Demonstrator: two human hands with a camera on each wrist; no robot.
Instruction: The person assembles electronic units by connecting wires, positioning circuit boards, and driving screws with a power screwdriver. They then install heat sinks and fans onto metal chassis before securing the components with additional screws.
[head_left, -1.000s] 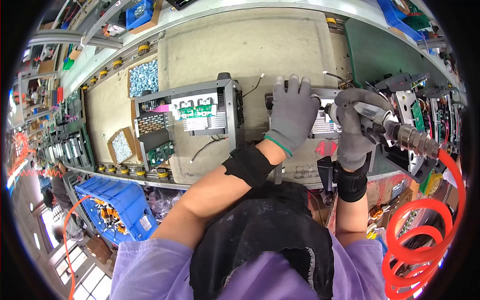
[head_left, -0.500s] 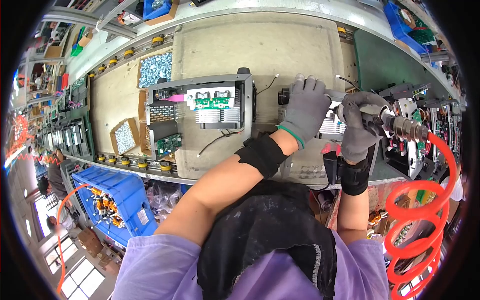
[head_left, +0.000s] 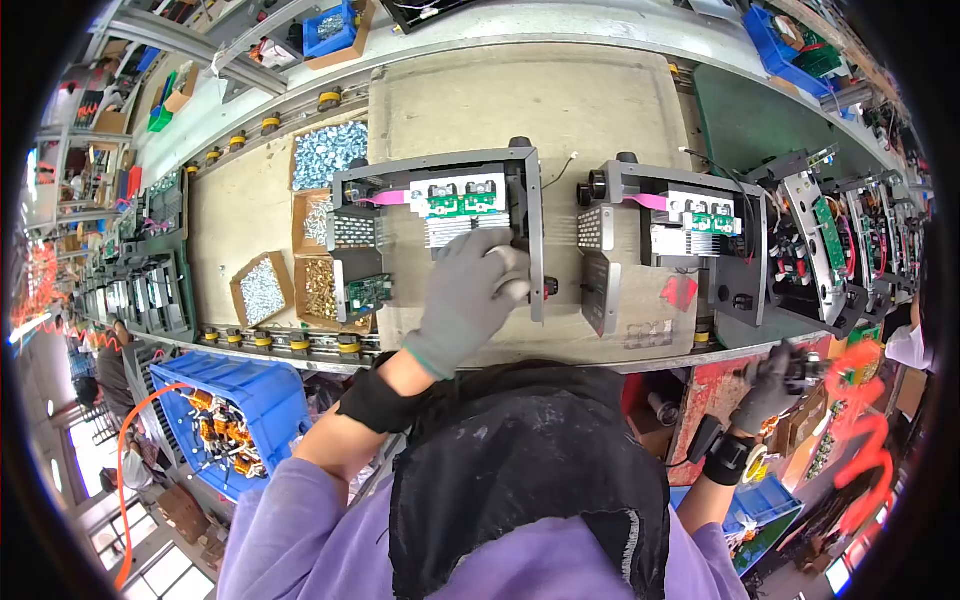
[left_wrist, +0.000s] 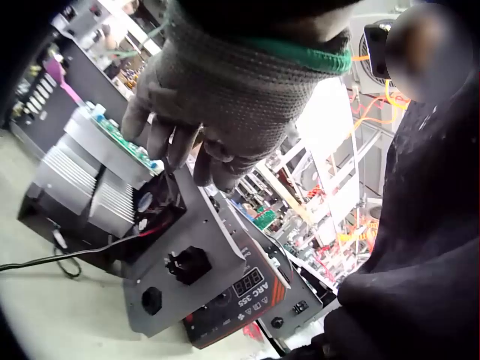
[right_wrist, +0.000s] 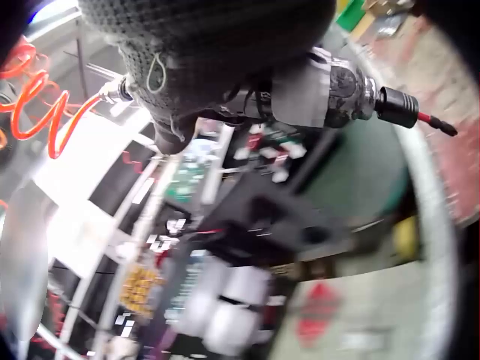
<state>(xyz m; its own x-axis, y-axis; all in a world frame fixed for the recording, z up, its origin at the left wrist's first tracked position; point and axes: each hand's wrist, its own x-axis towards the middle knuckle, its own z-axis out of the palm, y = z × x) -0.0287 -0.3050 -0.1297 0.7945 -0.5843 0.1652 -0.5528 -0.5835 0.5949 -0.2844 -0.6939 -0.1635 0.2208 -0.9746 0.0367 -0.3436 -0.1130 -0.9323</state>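
Observation:
My gloved left hand (head_left: 465,300) hovers over the near side of an open welding-machine chassis (head_left: 537,230), fingers loosely bent. In the left wrist view its fingertips hang right at the upper edge of the grey end panel (left_wrist: 217,247), above the fan and the silver heat sink (left_wrist: 71,176). A green circuit board (head_left: 462,204) and pink ribbon cable sit inside that chassis. Off the bench's near edge at lower right, my gloved right hand (head_left: 765,395) grips an air screwdriver (right_wrist: 300,94) with a red and black bit (right_wrist: 439,124).
A second open chassis (head_left: 690,178) stands to the right, with further units (head_left: 820,230) beyond it. Boxes of screws (head_left: 263,290) lie at left. A coiled red air hose (head_left: 860,400) hangs at right. Below the bench's left edge is a blue crate (head_left: 270,385).
My left hand has left the right chassis and moved left to the other one. My right hand has drawn the air screwdriver back off the right chassis, down and right past the bench edge.

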